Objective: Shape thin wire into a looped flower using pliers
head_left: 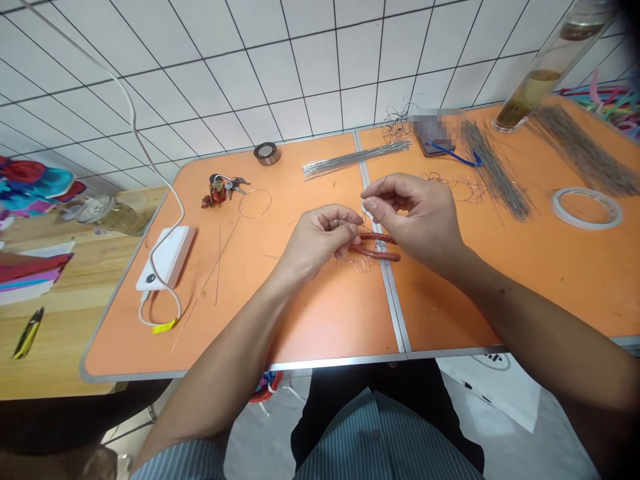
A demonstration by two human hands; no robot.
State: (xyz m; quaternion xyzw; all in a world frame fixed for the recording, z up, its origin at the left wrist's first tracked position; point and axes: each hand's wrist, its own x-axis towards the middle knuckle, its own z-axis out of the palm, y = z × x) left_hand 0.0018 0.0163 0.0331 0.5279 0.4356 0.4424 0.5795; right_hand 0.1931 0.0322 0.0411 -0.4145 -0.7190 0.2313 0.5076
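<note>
Left hand (320, 241) pinching thin bent silver wire (354, 264) (all loops and tangles), held low over flat orange table (280, 327), just above red-handled pliers (381, 255). Right hand (415, 220) curled, nearly shut; hold unclear.

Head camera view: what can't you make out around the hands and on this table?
Head view:
- What the left hand holds: its fingers hide it, though thin wire shows around them.
- The head of the red-handled pliers: covered by the left hand.
- The dark item beside the blue cord: blurred by a pixelated patch.
- The glass jar: cut off by the top edge.
</note>
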